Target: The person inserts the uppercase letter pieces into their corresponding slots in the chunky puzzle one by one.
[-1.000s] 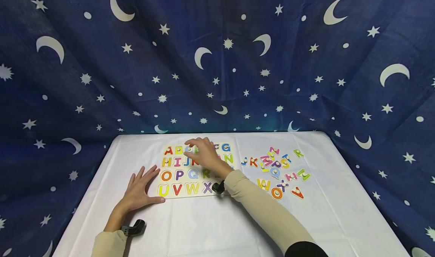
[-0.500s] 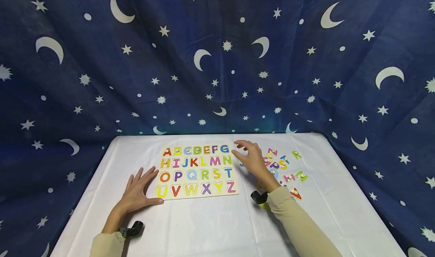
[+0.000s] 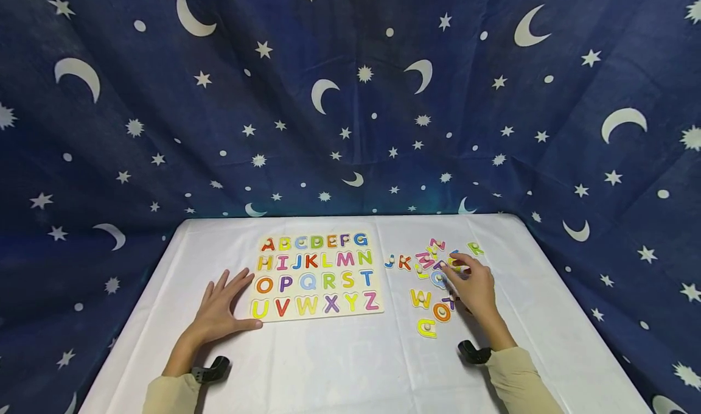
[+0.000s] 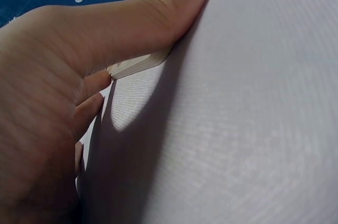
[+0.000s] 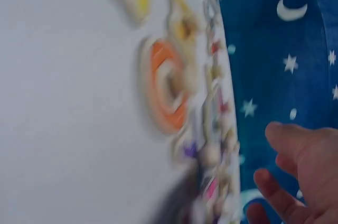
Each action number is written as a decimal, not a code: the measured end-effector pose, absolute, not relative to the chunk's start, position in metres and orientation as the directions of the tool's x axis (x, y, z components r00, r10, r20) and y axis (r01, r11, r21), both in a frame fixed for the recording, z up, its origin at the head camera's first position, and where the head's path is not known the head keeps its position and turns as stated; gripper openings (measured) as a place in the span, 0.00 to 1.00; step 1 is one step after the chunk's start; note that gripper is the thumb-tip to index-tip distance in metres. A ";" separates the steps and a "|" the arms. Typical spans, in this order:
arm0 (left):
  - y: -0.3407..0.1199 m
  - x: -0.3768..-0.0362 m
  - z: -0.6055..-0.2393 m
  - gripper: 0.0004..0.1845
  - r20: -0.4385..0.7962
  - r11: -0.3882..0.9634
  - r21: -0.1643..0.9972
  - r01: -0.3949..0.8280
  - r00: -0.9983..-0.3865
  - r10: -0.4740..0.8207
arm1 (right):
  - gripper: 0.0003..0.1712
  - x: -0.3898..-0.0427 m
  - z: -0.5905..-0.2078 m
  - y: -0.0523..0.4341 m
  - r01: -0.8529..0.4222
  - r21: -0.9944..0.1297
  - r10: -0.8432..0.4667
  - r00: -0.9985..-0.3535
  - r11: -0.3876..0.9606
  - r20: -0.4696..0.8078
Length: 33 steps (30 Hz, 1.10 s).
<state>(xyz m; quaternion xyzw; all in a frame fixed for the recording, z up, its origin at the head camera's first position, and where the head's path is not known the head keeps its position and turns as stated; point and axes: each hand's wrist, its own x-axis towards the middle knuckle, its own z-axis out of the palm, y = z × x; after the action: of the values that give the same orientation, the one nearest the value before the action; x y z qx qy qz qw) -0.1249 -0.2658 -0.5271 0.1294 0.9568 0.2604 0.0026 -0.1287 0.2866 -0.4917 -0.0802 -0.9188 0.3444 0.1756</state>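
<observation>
two hands are out on the white tablecloth [image 3: 339, 365]. left hand [image 3: 221, 307] lies flat with fingers spread, thumb tip pressing the near left corner of the pale wooden alphabet puzzle board [image 3: 316, 275]; left wrist view shows the thumb [image 4: 137, 20] right on the board edge, nothing gripped. right hand [image 3: 473, 286] hovers over the scattered pile of coloured wooden letter pieces [image 3: 438, 268] on the right side of the cloth, well apart from the board, fingers loosely bent and pointing down into the pile; right wrist view is blurred, fingertips [image 5: 280, 187] look parted and i can't tell if they've pinched a piece, looks like nothing held.

risks, as i judge it: pieces overlap and sit touching each other, so a quick grab could drag a neighbour along or flick one toward the table's far edge. orange wooden letter o [image 3: 441, 312], yellow letter w [image 3: 420, 298] and yellow letter d [image 3: 426, 327] lie just beside the wrist, so a sleeve sweep could shove them. small peg knobs mean a weak pinch may slip. if the left thumb lifts, the board could slide on the smooth cloth when a piece is pressed in.
</observation>
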 end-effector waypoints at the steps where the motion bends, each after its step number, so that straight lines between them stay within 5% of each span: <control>1: -0.266 -0.125 -0.527 0.62 0.061 0.831 0.500 0.244 -0.967 0.248 | 0.23 -0.124 -0.494 0.291 0.062 -0.657 0.296 -0.921 0.751 0.252; 18: -0.266 -0.125 -0.527 0.62 0.053 0.830 0.505 0.237 -0.968 0.244 | 0.18 -0.096 -0.512 0.304 0.257 -0.623 0.469 -0.860 0.739 0.202; 33: -0.265 -0.125 -0.527 0.62 0.064 0.823 0.514 0.241 -0.968 0.244 | 0.16 -0.098 -0.512 0.301 0.295 -0.607 0.496 -0.847 0.738 0.191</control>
<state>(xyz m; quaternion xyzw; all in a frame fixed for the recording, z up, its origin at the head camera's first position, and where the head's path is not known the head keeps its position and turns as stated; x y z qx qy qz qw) -0.1247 -0.2649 -0.5271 0.1269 0.9548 0.2688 0.0021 -0.0979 0.3015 -0.5116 -0.2160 -0.9160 0.2904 0.1730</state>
